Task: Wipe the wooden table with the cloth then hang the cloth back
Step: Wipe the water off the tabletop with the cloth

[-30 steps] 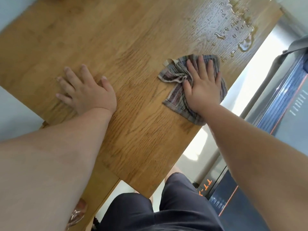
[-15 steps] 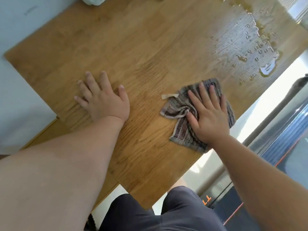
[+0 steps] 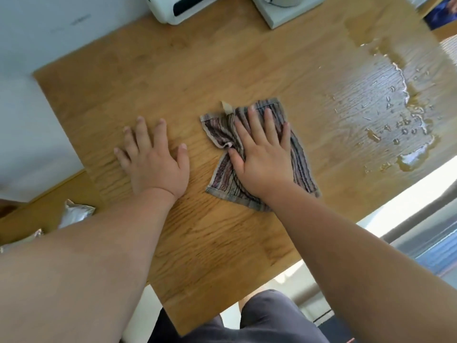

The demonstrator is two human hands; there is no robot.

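Near the middle of the wooden table [image 3: 222,238], the cloth [image 3: 300,159] lies flat under the right hand [image 3: 262,154]. The cloth is a small square of woven fabric striped in grey, brown and muted purple. It is rumpled into folds beside the thumb, and a pale hanging loop [image 3: 227,107] projects from its far corner. The right hand presses down on it with fingers straight and slightly spread. The left hand [image 3: 153,159] rests palm-down on bare wood just beside the cloth, fingers likewise spread, holding nothing. A pool of water with scattered droplets [image 3: 408,115] glistens towards the table's right edge, apart from the cloth. Two white appliances [image 3: 183,6] [image 3: 284,11] stand at the far edge. Crumpled foil packets [image 3: 75,214] lie on a lower surface at left.
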